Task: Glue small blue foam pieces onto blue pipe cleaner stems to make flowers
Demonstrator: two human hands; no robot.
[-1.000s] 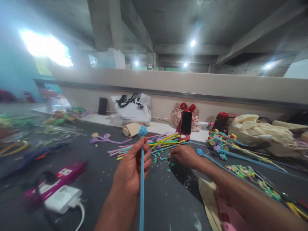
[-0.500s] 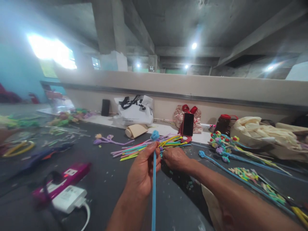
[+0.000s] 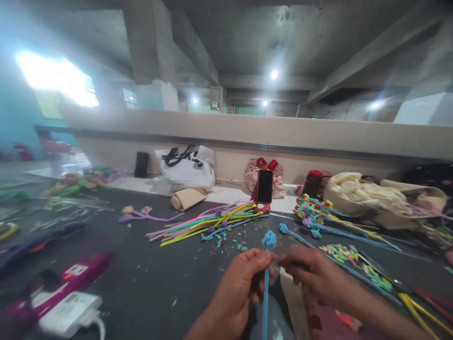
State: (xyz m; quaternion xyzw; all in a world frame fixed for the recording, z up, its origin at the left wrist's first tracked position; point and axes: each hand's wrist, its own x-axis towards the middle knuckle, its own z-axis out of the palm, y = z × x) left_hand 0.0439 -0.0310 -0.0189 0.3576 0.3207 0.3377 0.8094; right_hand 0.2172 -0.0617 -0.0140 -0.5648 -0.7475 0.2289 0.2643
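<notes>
My left hand (image 3: 244, 278) is closed in a pinch on a blue pipe-cleaner flower, gripping its stem (image 3: 265, 302) just below the curled blue head (image 3: 269, 239). The stem hangs down toward the bottom edge. Just right of the flower, my right hand (image 3: 307, 267) reaches in with bent fingers. Motion smears its fingertips, so whether they hold anything does not show. Beyond the hands lies a bundle of coloured pipe cleaners (image 3: 198, 224). Small cut bits (image 3: 240, 246) are scattered in front of it. Another blue flower stem (image 3: 283, 228) lies to the right.
Finished-looking flower stems (image 3: 311, 215), cut pieces (image 3: 339, 252) and yellow-handled scissors (image 3: 406, 302) lie at right. A phone (image 3: 264, 186) leans on a patterned bag at the back. A magenta power strip (image 3: 88, 269) with a white charger (image 3: 71, 314) sits at left.
My right hand has left the pipe-cleaner bundle and come back beside the flower. My left hand with the flower is lower and further right in view. The camera has turned slightly right.
</notes>
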